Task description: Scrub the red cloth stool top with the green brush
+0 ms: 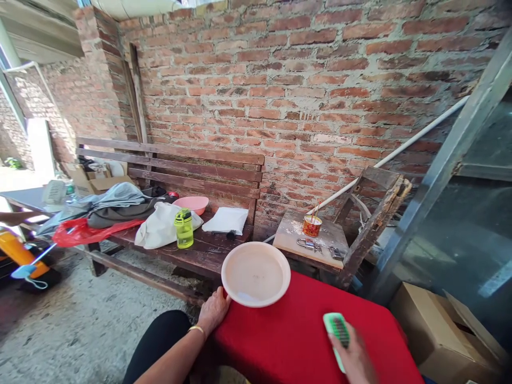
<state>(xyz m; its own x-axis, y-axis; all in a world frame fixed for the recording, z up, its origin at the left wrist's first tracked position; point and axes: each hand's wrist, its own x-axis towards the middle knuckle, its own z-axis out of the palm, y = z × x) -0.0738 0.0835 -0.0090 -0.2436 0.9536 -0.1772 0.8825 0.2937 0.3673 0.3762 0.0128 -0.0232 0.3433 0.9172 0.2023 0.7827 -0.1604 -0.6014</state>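
My right hand is closed around a green scrub brush, its dark bristles partly showing, over the right part of a red cloth. The hand is slightly blurred. My left hand, with a gold-coloured bracelet at the wrist, has its fingers curled on the cloth's left edge, close beside a round pale basin. Cloudy water appears to fill the basin, which stands on the far left part of the cloth.
A wooden bench holds a yellow-green bottle, a white bag, a pink basin and clothes. On a broken chair are a red tin and padlocks. A cardboard box stands at right. Another person's arm shows far left.
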